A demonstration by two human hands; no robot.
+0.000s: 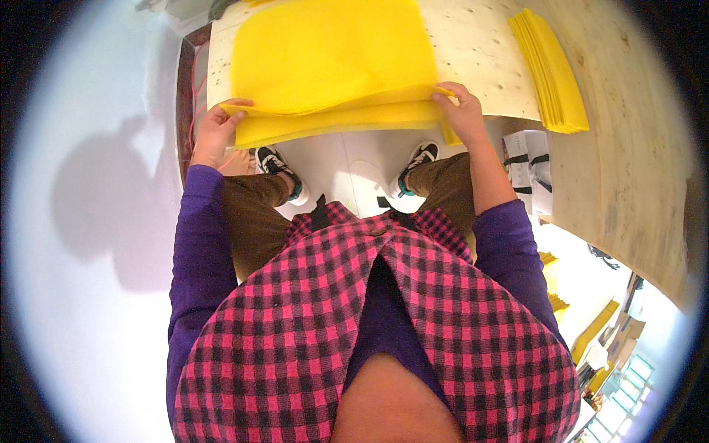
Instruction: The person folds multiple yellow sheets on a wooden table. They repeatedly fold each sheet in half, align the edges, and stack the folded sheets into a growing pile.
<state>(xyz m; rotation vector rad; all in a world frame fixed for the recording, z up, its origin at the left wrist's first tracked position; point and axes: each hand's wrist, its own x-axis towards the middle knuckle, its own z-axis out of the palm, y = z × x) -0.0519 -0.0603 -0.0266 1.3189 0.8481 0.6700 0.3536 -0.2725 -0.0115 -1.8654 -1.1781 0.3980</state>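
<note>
1. Work surface: a pale, knotted wooden board (484, 63), with a wider wooden surface (635, 155) to its right.
2. Yellow sheet material (332, 55): laid flat on the board, its near edge overhanging the board's front edge in layers.
3. Left hand (216, 133): thumb and fingers pinched on the near left corner of the upper layer.
4. Right hand (463, 112): pinched on the near right corner of the same layer. The hands are well apart.
5. Yellow stack (550, 77): many thin layers, lying to the right of the sheet material.
6. Room: a pale wall (96, 325) at left bears a dark shadow; a light floor (336, 166) shows between two black-and-white shoes. A white bag (529, 170) with black straps stands below the board, at right.
7. Limits of view: the far edge of the sheet material is cut off at the top. The number of layers in hand cannot be told. The clutter (613, 347) at lower right is too small and distorted to identify fully.
</note>
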